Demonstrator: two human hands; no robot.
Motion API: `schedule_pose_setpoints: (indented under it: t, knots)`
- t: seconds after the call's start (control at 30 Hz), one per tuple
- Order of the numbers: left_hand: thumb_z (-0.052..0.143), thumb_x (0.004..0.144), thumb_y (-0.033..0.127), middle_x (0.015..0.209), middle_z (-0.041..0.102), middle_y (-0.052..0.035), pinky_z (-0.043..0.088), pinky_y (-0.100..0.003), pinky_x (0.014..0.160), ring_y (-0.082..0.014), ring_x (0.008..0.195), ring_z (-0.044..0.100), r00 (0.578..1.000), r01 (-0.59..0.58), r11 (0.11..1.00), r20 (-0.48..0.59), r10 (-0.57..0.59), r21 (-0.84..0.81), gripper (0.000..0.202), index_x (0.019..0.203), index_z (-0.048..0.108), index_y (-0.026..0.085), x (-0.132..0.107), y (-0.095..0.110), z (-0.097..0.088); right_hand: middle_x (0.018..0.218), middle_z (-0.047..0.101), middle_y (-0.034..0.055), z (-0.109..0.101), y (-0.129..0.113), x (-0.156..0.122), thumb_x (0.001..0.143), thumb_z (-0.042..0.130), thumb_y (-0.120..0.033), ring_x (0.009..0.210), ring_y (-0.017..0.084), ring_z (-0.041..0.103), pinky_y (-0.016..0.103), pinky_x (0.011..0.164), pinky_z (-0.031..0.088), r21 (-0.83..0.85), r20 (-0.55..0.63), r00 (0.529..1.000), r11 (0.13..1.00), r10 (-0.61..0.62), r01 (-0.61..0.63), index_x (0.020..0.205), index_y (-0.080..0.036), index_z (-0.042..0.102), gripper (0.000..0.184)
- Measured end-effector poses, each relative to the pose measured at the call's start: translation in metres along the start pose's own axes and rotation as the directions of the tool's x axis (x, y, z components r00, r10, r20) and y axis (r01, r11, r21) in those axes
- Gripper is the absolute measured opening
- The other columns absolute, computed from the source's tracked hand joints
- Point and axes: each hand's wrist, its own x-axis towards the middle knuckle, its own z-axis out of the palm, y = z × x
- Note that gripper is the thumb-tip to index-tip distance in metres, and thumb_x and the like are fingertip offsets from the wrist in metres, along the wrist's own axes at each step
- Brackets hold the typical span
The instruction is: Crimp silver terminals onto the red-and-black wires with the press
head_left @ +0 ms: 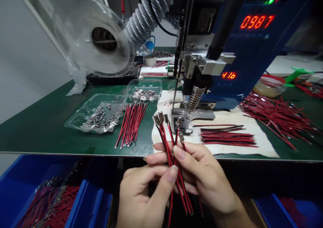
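Between my two hands is a small bundle of red-and-black wires (169,150), each tipped with a small silver metal cylinder pointing up toward the machine. My left hand (147,191) pinches the bundle between thumb and fingers. From the right, my right hand (209,177) closes thumb and fingers on the same wires, higher up. The wires' lower ends hang below both hands. Just beyond the cylinders stands a metal fixture (181,116) under a spring-wrapped soldering head (195,96).
A blue machine (242,53) with red digits stands behind. Clear trays (73,120) of silver cylinders and a row of finished wires (132,123) lie left. Loose wires (227,137) rest on white cloth (267,149); a wire heap (280,117) lies right. Blue bins (83,201) sit below the table edge.
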Motion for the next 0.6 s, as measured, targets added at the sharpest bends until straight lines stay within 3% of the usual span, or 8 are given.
schedule_pose_setpoints:
  t: [0.1, 0.23, 0.37, 0.47, 0.6]
  knots:
    - [0.062, 0.077, 0.018, 0.043, 0.058, 0.0063, 0.046, -0.016, 0.049, -0.0072, 0.035, 0.048, 0.997, -0.026, 1.0, -0.067, 0.026, 0.0, 0.023, 0.055, 0.068, 0.023, -0.001, 0.0, 0.002, 0.096, 0.07, 0.0089, -0.001, 0.002, 0.0, 0.094, 0.05, -0.039, 0.04, -0.001, 0.032, 0.015, 0.036, 0.019, 0.019, 0.03, 0.999, 0.999, -0.027, 0.026, 0.113, -0.022, 0.068, 0.031]
    - [0.063, 0.074, 0.015, 0.046, 0.061, 0.006, 0.046, -0.016, 0.05, -0.0076, 0.038, 0.051, 0.992, -0.064, 0.998, -0.104, 0.066, 0.022, 0.022, 0.054, 0.068, 0.023, -0.001, 0.002, 0.004, 0.088, 0.068, 0.006, -0.007, 0.008, 0.0, 0.095, 0.049, -0.037, 0.04, -0.001, 0.027, 0.016, 0.036, 0.019, 0.048, 0.087, 0.994, 0.997, -0.059, 0.055, 0.117, -0.023, 0.066, 0.031]
    - [0.06, 0.075, 0.011, 0.047, 0.062, 0.0047, 0.046, -0.016, 0.049, -0.0081, 0.039, 0.053, 0.993, -0.078, 0.993, -0.095, 0.069, -0.089, 0.022, 0.06, 0.072, 0.023, -0.003, 0.004, 0.005, 0.07, 0.062, 0.0017, -0.014, 0.017, -0.001, 0.095, 0.048, -0.038, 0.041, 0.001, 0.026, 0.016, 0.037, 0.021, 0.068, 0.117, 0.992, 0.997, -0.041, 0.033, 0.121, -0.022, 0.063, 0.034]
    - [0.057, 0.078, 0.01, 0.049, 0.064, 0.0043, 0.045, -0.015, 0.047, -0.0072, 0.037, 0.052, 0.997, -0.055, 0.975, -0.058, 0.043, -0.213, 0.025, 0.066, 0.074, 0.024, -0.005, 0.003, 0.007, 0.079, 0.064, 0.0044, -0.016, 0.021, -0.002, 0.095, 0.048, -0.037, 0.041, 0.0, 0.026, 0.016, 0.036, 0.021, 0.084, 0.133, 0.989, 0.995, -0.065, 0.054, 0.121, -0.022, 0.063, 0.034]
    - [0.058, 0.078, 0.012, 0.05, 0.063, 0.0036, 0.046, -0.014, 0.047, -0.0076, 0.04, 0.054, 0.996, -0.056, 0.977, -0.075, 0.041, -0.207, 0.023, 0.066, 0.074, 0.023, -0.006, 0.002, 0.007, 0.098, 0.066, 0.0065, -0.013, 0.019, -0.001, 0.097, 0.044, -0.033, 0.042, -0.002, 0.026, 0.014, 0.036, 0.019, 0.113, 0.155, 0.984, 0.991, -0.091, 0.073, 0.119, -0.025, 0.064, 0.03]
